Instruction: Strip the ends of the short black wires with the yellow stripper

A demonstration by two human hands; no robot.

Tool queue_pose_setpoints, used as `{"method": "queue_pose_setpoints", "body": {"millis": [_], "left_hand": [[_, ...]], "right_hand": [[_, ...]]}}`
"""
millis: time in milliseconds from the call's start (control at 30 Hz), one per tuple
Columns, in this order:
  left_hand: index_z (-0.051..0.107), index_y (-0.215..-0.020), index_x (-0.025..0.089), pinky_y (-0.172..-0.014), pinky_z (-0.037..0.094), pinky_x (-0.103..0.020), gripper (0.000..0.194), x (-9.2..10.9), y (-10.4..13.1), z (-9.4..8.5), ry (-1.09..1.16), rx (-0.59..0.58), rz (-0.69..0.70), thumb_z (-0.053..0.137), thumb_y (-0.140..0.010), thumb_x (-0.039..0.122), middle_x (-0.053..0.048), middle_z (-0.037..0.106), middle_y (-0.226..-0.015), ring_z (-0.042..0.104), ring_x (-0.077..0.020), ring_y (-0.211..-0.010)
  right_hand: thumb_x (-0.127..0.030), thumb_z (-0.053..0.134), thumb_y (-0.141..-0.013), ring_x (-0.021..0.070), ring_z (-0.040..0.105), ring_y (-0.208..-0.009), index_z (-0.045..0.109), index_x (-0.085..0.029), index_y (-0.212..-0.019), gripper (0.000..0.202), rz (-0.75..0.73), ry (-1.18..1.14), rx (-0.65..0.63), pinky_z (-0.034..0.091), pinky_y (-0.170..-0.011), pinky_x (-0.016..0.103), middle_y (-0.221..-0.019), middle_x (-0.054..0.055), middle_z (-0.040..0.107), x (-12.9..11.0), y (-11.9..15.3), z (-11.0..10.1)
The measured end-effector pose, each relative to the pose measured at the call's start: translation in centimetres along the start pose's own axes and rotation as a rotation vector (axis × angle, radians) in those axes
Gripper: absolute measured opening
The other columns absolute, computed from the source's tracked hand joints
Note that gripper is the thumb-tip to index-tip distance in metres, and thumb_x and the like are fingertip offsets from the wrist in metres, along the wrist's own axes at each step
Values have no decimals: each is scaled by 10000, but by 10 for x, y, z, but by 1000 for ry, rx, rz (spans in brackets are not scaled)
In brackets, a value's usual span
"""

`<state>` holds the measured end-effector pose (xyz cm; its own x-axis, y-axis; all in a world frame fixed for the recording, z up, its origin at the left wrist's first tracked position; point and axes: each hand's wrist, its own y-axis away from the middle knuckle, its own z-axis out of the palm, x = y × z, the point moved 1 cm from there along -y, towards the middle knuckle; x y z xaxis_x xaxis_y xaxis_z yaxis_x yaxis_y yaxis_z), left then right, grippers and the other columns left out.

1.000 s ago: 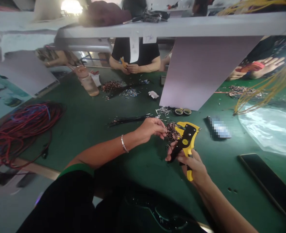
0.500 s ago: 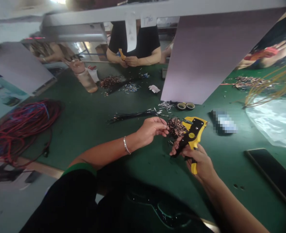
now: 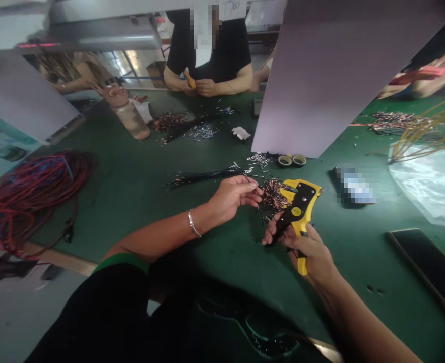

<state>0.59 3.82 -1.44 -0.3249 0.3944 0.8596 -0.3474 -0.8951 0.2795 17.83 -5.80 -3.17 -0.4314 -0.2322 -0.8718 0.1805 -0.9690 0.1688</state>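
Observation:
My left hand is closed in a pinch at the left edge of a pile of short copper-tipped wire pieces. What looks like a thin dark wire shows at its fingertips, mostly hidden by them. My right hand is wrapped round the handles of a yellow and black wire stripper, its head pointing up and away from me beside the pile. Just beyond my left hand lies a bundle of black wires. Loose white-metal terminals are scattered past the bundle's right end.
Two tape rolls sit against an upright panel. To the right are a partly blurred box, a black phone and a plastic bag. Red cable coils and a bottle stand left. A co-worker sits opposite.
The view has shifted slightly. Both hands stay near the pile, the left fingers still pinched and the wire stripper still in the right hand.

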Motion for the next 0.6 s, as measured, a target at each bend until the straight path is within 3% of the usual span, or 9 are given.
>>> {"method": "queue_pose_setpoints", "body": {"millis": [167, 400, 600], "left_hand": [[632, -843, 118, -632, 531, -261, 41, -6, 4, 3, 25, -37, -46, 635, -869, 88, -72, 722, -814, 680, -118, -642], [672, -832, 103, -677, 531, -280, 96, -23, 16, 11, 75, -243, -244, 749, -777, 87, -55, 697, -732, 672, -117, -638], [689, -816, 90, -671, 539, -287, 102, -23, 15, 9, 24, -209, -224, 767, -750, 83, -54, 692, -716, 669, -120, -633]], "right_hand": [[-129, 628, -597, 226, 615, -648, 675, -213, -840, 262, -25, -34, 66, 560, -651, 430, -736, 40, 648, -1, 0, 3], [-109, 614, -572, 216, 616, -588, 675, -219, -738, 209, -37, 29, 186, 567, -598, 400, -649, 20, 635, 2, 2, -1], [-111, 604, -550, 196, 593, -550, 643, -232, -668, 173, -55, 85, 148, 549, -548, 341, -595, 12, 613, -3, 2, 3]]}}
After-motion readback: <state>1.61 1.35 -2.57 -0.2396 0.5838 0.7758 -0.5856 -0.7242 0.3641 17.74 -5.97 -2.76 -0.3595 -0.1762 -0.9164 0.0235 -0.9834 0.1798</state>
